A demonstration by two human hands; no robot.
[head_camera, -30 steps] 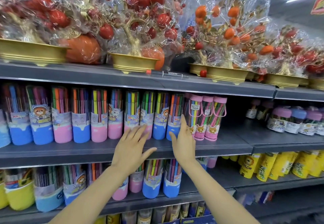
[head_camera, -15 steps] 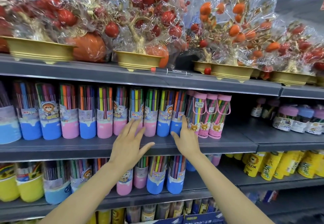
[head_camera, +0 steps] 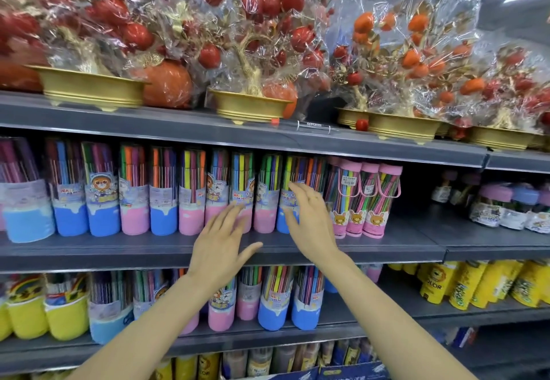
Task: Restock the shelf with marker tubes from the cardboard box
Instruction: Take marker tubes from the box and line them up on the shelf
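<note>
A row of marker tubes with blue and pink bases stands along the middle grey shelf. My left hand reaches to the pink-based tubes near the row's right end, fingers spread and straight, holding nothing. My right hand lies flat with straight fingers against the last blue-based tube at the row's right end. Three slimmer pink-capped tubes stand just right of that hand. The cardboard box is out of sight.
Wrapped fruit-tree ornaments in gold pots fill the top shelf. More marker tubes and yellow tubs stand on the lower shelf, yellow tubes to the right. Short pastel-lidded jars sit at the middle shelf's far right.
Both hands have risen slightly towards the tubes. The right hand's fingers now lie higher on the end tube. The view has shifted a little.
</note>
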